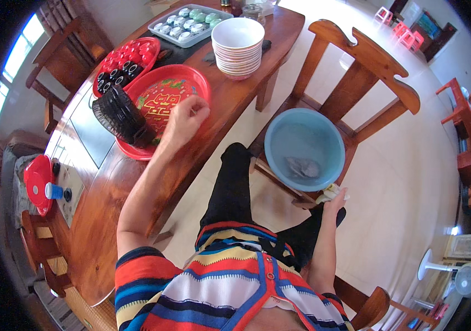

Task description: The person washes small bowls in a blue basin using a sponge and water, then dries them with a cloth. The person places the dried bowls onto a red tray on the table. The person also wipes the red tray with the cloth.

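Over the right rim of a red patterned tray (177, 76) is my left hand (190, 113), its fingers curled; whether it pinches something small is unclear. A row of dark dishes (119, 116) stands on edge on the tray's left part. My right hand (335, 201) grips a pale yellowish cloth (327, 193) beside the near rim of a light blue basin (271, 157). Cloudy water fills the lower part of the basin, with a grey cloth (303, 166) lying in it. The basin rests on the seat of a wooden chair (345, 78).
A stack of white bowls (237, 45) stands near the wooden table's (115, 207) right edge. Behind are a round red tray of red and black cups (125, 62) and a clear tray of small cups (186, 27). A red lid-like item (36, 186) and a blue-and-white cup (53, 190) lie left.
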A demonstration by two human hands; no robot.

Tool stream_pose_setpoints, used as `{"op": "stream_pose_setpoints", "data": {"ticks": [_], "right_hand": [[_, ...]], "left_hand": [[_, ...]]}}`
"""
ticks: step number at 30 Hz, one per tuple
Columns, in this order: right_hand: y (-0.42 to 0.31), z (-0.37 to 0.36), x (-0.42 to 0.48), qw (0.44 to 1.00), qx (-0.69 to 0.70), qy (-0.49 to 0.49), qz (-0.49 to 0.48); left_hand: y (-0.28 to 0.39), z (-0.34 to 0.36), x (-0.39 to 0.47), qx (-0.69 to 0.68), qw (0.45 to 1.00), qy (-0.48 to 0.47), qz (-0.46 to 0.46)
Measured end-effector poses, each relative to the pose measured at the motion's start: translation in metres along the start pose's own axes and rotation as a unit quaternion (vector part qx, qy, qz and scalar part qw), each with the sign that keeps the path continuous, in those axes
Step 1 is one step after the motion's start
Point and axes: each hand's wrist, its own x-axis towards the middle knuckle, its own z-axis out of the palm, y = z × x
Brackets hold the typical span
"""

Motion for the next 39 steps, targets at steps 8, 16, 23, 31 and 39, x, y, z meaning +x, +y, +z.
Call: {"op": "stream_pose_setpoints", "data": {"ticks": [8,16,23,31,39], "right_hand": [[0.043,-0.026,0.038,0.954,-0.29,-0.056,-0.051],[0.019,-0.028,0.005,0.947,-0.303,-0.097,-0.042],[0.006,-0.025,-0.002,0.772,-0.557,0.039,-0.302],[-0.06,0.167,-0.191,0.697,-0.367,-0.365,-0.496],[-0.038,0.265,-0.326,0.571,-0.213,-0.665,-0.432]], "left_hand": [[0.019,-0.024,-0.061,-0.064,0.991,0.113,0.015],[-0.002,-0.089,-0.086,-0.036,0.903,0.425,0.054],[-0.038,-0.123,-0.075,-0.163,0.869,0.451,-0.124],[-0.118,-0.138,-0.061,-0.273,0.869,0.363,-0.198],[-0.177,-0.181,-0.019,0.008,0.992,0.125,0.023]]}}
